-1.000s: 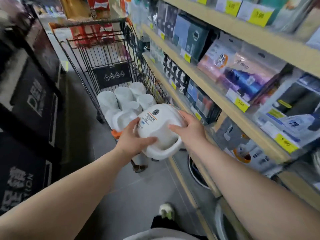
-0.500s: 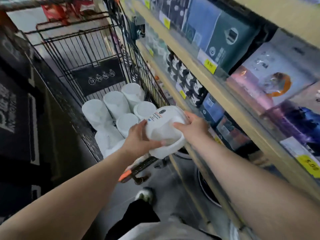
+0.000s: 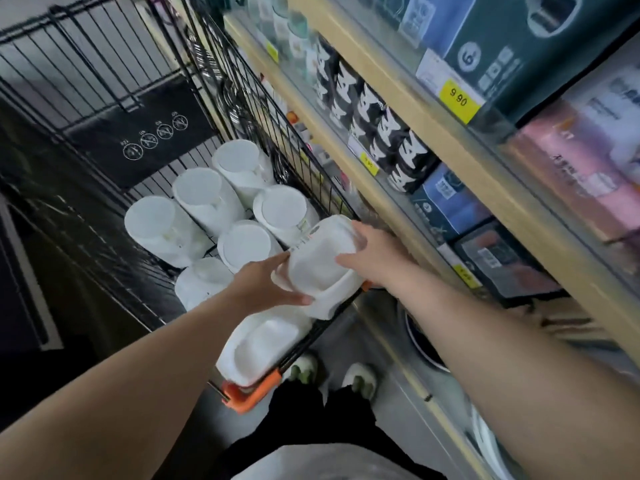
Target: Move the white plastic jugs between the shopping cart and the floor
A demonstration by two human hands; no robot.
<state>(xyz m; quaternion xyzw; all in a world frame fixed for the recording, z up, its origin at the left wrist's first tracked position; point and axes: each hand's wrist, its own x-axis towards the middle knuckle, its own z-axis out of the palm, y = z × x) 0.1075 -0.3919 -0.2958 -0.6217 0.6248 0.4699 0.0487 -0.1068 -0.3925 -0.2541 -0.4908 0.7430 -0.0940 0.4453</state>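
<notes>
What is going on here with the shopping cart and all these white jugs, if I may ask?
A person is holding a white plastic jug between the left hand and the right hand, over the near end of a wire shopping cart. Several other white jugs already sit inside the cart, one of them lying close to the orange handle. The cart stands beside a store shelf full of packaged goods.
</notes>
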